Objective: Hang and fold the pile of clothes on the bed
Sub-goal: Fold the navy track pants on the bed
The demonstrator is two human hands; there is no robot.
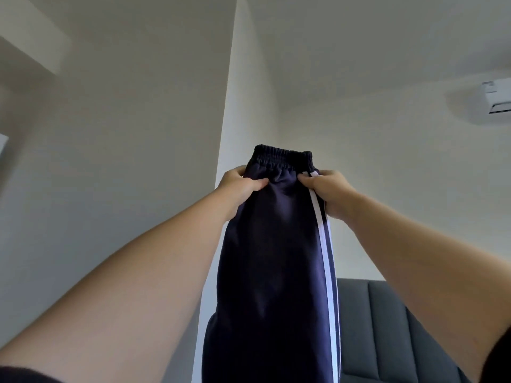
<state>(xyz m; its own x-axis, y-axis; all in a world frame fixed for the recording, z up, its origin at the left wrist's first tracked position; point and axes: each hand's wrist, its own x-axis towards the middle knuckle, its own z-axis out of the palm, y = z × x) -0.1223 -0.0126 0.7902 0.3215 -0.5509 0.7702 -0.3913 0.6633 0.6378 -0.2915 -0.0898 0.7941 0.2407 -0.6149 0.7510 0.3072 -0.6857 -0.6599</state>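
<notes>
Overhead, left hand point(240, 184) and right hand point(329, 189) each pinch navy track pants point(273, 261) just below elastic waistband; legs hang straight, hems out of view; grey headboard point(387, 327), probably, behind.

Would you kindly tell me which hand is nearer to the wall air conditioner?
Right. The right hand grips the pants below and left of the air conditioner; the left hand grips them farther left.

- A bedroom in a home, by the look of it.
- Plain white walls point(124, 161) and ceiling point(359, 37), with an air conditioner point(497, 99) mounted high up.
- A grey padded headboard point(387, 327) low down.
- Household laundry: navy track pants point(276, 272) with white side stripes.
</notes>
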